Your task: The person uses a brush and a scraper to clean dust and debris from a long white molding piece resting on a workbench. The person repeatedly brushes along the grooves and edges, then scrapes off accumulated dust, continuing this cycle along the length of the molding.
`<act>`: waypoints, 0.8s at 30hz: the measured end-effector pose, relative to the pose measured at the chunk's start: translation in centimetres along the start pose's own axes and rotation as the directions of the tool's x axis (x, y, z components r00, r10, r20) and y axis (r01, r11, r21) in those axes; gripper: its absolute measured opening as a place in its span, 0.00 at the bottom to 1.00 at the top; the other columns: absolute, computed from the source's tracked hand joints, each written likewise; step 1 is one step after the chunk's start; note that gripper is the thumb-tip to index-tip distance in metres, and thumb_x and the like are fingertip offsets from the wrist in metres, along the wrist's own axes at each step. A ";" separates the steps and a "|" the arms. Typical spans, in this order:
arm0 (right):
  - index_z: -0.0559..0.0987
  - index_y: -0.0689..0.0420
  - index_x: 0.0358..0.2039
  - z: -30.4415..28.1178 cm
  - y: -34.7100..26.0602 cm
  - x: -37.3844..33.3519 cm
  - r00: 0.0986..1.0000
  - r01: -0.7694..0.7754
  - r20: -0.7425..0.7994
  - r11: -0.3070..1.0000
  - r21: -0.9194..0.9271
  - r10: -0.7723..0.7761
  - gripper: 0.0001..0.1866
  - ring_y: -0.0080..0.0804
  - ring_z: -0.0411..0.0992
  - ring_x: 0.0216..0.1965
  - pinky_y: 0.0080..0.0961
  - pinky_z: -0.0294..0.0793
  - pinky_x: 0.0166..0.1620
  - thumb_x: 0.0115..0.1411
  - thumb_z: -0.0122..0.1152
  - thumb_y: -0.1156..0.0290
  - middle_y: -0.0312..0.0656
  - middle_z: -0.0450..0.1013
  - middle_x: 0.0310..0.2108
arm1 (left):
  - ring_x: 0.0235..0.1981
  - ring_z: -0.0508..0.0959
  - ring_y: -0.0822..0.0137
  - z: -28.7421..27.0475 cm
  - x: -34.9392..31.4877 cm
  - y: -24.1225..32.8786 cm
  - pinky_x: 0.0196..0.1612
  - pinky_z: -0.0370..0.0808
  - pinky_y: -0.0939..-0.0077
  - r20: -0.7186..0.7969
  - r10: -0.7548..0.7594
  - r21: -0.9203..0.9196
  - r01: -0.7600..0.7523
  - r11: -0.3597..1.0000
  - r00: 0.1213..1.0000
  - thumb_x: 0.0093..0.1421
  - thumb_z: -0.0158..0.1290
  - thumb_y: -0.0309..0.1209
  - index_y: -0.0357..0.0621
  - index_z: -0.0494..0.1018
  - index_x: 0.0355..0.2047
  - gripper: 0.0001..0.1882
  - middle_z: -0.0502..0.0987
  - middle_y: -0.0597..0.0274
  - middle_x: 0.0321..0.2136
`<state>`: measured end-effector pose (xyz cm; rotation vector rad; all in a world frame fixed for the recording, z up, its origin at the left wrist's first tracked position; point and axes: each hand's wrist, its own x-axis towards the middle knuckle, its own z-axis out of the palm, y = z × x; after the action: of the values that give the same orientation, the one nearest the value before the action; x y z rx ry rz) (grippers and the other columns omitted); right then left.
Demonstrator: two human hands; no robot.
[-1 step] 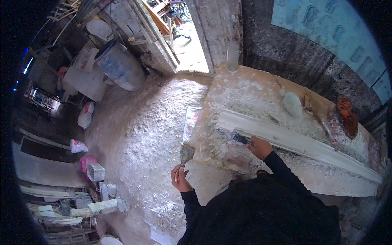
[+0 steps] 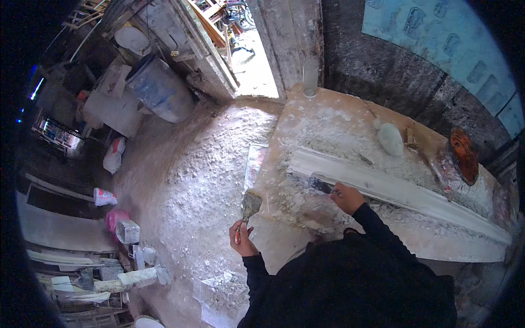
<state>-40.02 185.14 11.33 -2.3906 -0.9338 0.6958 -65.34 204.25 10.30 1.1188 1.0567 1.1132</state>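
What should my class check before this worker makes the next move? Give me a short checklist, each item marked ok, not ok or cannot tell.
1. Left hand has a firm hold on its scraper: cannot tell; the fingers are wrapped round the handle, but force does not show.
2. Right hand holds the dark-bladed tool: ok.
3. Dark blade touches the long white strip: cannot tell; it is close to the near edge, but contact is unclear.
4. Table free of loose material around the strip: not ok; white crumbs lie beside it.
5. Orange-brown oval piece clear of the strip: ok.
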 end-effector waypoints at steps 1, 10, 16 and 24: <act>0.67 0.58 0.38 0.3 0.5 0.3 1.000 0.004 -0.004 1.000 0.023 -0.004 0.21 0.51 0.70 0.31 0.41 0.67 0.34 0.52 0.50 0.54 0.51 0.71 0.28 | 0.30 0.72 0.72 0.6 0.1 0.0 0.27 0.75 0.79 0.014 0.006 0.002 -0.006 1.000 1.000 0.52 0.49 0.25 0.37 0.69 0.33 0.08 0.70 0.60 0.32; 0.68 0.57 0.35 3.9 -4.7 6.6 0.993 0.118 -0.024 0.993 0.031 -0.117 0.20 0.50 0.69 0.26 0.41 0.67 0.30 0.52 0.50 0.53 0.49 0.70 0.21 | 0.31 0.71 0.71 3.7 -1.1 1.3 0.29 0.75 0.77 0.174 0.086 0.003 -0.088 0.996 0.981 0.52 0.50 0.26 0.36 0.68 0.34 0.09 0.69 0.58 0.32; 0.68 0.56 0.33 -0.1 -0.8 0.8 0.999 0.029 -0.014 0.998 -0.055 -0.030 0.18 0.48 0.69 0.26 0.40 0.66 0.30 0.51 0.50 0.54 0.47 0.70 0.21 | 0.30 0.72 0.70 1.3 -1.6 1.4 0.28 0.76 0.78 0.140 0.011 0.021 -0.014 1.000 0.990 0.51 0.51 0.26 0.35 0.69 0.33 0.09 0.69 0.58 0.31; 0.68 0.56 0.39 3.8 -3.9 4.9 0.998 0.055 0.017 0.995 -0.080 -0.054 0.20 0.48 0.70 0.31 0.40 0.68 0.33 0.52 0.50 0.54 0.48 0.72 0.26 | 0.31 0.72 0.71 5.6 -1.8 1.3 0.28 0.76 0.78 0.315 0.005 -0.013 -0.001 1.000 0.949 0.52 0.48 0.24 0.35 0.70 0.32 0.07 0.68 0.61 0.31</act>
<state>-41.07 192.11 9.45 -2.4230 -1.0474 0.6681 -60.26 201.86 12.41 1.2403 0.7956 0.9041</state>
